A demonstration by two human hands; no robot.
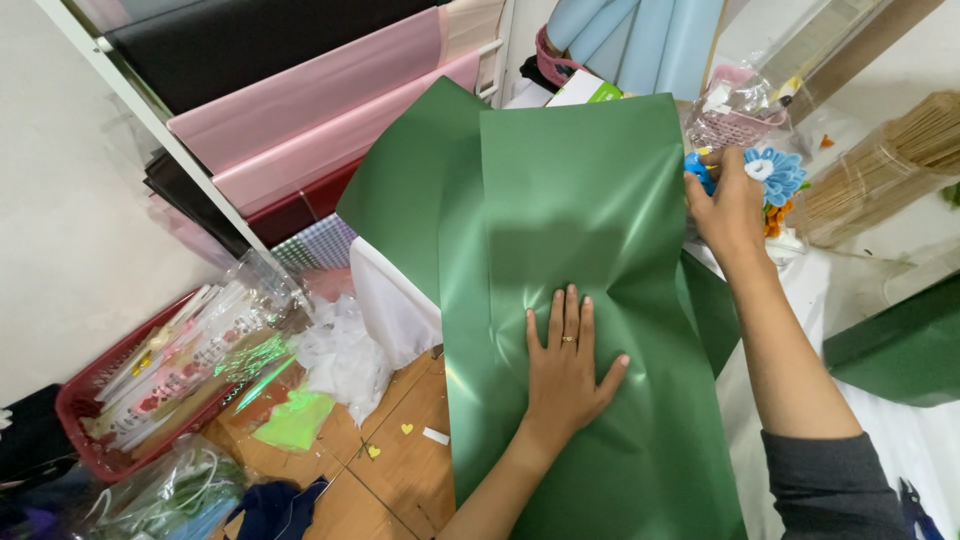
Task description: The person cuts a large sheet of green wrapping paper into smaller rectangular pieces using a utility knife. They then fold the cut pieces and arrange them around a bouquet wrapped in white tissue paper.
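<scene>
A person's left hand (566,362) lies flat, fingers spread, pressing a green sheet (590,300) onto the table, holding nothing. The right hand (728,205) reaches to the sheet's far right edge, fingers curled on a blue tool (699,170) beside a blue flower (774,174). The glossy sheet already buckles near the palm; more pressure there could likely crease it, or a tug could slide it off.

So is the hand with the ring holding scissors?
No, the left hand with the ring lies flat, fingers spread, on the green sheet and holds nothing.
</scene>
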